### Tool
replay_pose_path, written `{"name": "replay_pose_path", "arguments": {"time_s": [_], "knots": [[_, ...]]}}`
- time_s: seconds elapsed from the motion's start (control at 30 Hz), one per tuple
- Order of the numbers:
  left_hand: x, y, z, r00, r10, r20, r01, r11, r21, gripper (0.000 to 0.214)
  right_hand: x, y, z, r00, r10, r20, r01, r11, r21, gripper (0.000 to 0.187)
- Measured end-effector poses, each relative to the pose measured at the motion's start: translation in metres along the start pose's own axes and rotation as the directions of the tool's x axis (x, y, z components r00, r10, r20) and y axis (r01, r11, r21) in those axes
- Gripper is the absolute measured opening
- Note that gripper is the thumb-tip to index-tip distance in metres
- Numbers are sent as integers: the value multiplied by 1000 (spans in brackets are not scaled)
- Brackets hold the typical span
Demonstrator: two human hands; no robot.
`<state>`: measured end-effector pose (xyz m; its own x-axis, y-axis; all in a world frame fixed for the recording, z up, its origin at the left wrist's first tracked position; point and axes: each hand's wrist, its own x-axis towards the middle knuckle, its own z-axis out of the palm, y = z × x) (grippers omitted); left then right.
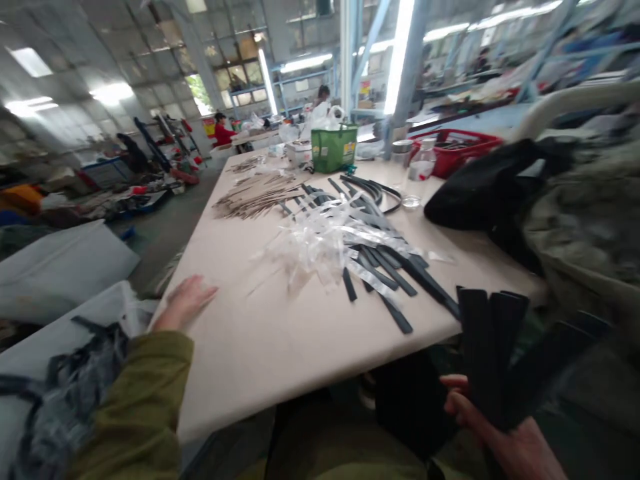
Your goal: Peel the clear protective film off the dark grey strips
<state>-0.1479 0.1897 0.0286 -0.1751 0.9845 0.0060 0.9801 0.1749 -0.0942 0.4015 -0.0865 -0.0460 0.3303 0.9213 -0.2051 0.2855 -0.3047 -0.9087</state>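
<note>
My left hand (189, 300) lies on the left edge of the pale table (235, 353), fingers stretched out and a little blurred, with nothing seen in it. At the lower right, beyond the table's front edge, my right hand (515, 437) is closed around several flat black strips (483, 353) that fan upward. On the table between the hands is a loose pile of similar dark strips (400, 270). Crumpled clear plastic film strips (320, 237) cover part of that pile.
Farther back lie thin brown strips (257, 193), a green basket (334, 148), a red basket (463, 148) and a clear bottle (424, 161). A black bag (475, 187) hangs over the right side. Left of the table stands a white sack (123, 307) holding dark strips. People work in the background.
</note>
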Motion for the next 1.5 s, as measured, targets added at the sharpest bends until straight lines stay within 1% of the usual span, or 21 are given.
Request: {"name": "replay_pose_path", "arguments": {"time_s": [0.07, 0.13, 0.2, 0.3, 0.37, 0.43, 0.5, 0.53, 0.6, 0.67, 0.7, 0.73, 0.77, 0.83, 0.9, 0.93, 1.0, 1.1, 1.27, 1.37, 1.5], "knots": [[-6, -10, -11, 988, -138, -73, 137, 990, -10, 51, -4, 0, -5, 999, 22, -31, -20, 998, 51, 46], [-10, -19, -19, 975, -196, -106, 193, 981, -36, 42, -7, 1, -8, 998, 37, -54, -31, 993, 114, 47], [-15, -22, -25, 957, -266, -121, 250, 960, -128, 34, -8, 0, -8, 996, 44, -82, -29, 985, 173, 45], [-21, -15, -33, 917, -385, -105, 335, 886, -320, 26, -8, -2, -7, 995, 44, -94, -21, 974, 226, 43], [-23, -4, -40, 904, -412, -117, 341, 858, -385, 24, -8, -2, -6, 995, 51, -80, -29, 966, 257, 42], [-25, 14, -45, 916, -368, -157, 283, 873, -398, 23, -8, -1, -5, 996, 67, -58, -48, 957, 287, 42], [-26, 40, -47, 943, -264, -201, 161, 893, -419, 17, -9, 0, -4, 996, 85, -42, -67, 947, 315, 41], [-28, 57, -47, 954, -204, -219, 88, 890, -447, 18, -10, 1, -3, 995, 91, -34, -75, 942, 326, 41], [-34, 99, -45, 965, -46, -256, -97, 851, -516, 37, -11, 1, -3, 995, 100, -22, -86, 936, 343, 41], [-44, 148, -42, 938, 185, -293, -322, 775, -543, 41, -13, 2, -3, 995, 98, -13, -87, 930, 358, 42], [-51, 173, -40, 898, 318, -304, -436, 731, -524, 39, -13, 2, -3, 995, 95, -9, -85, 927, 366, 42], [-58, 199, -38, 840, 439, -318, -542, 685, -487, 36, -14, 3, -3, 996, 91, -8, -81, 924, 375, 42], [-65, 225, -36, 768, 553, -324, -640, 638, -427, 33, -14, 3, -3, 996, 86, -7, -77, 920, 383, 42], [-80, 272, -32, 597, 733, -326, -801, 526, -285, 30, -16, 5, -4, 997, 76, -4, -68, 916, 395, 43], [-91, 310, -27, 454, 833, -316, -891, 424, -162, 32, -18, 7, -6, 998, 65, -8, -56, 916, 397, 44], [-94, 324, -25, 402, 859, -316, -915, 385, -118, 31, -19, 9, -7, 998, 58, -11, -49, 917, 395, 44], [-97, 344, -21, 330, 885, -329, -943, 327, -66, 22, -23, 11, -9, 999, 43, -20, -32, 920, 390, 44], [-96, 353, -19, 263, 886, -382, -963, 266, -46, 16, -27, 13, -14, 999, 33, -24, -20, 917, 398, 44], [-112, 331, -25, 213, 786, -580, -969, 245, -24, 13, -20, -4, -18, 999, 34, 13, -36, 905, 424, 43], [-138, 311, -26, 195, 703, -684, -966, 260, -8, 12, -6, -25, -10, 993, 10, 121, -65, 886, 460, 44], [-175, 290, -18, 213, 643, -735, -960, 276, -37, 15, 11, -51, 14, 957, -82, 277, -81, 844, 531, 43]]}}
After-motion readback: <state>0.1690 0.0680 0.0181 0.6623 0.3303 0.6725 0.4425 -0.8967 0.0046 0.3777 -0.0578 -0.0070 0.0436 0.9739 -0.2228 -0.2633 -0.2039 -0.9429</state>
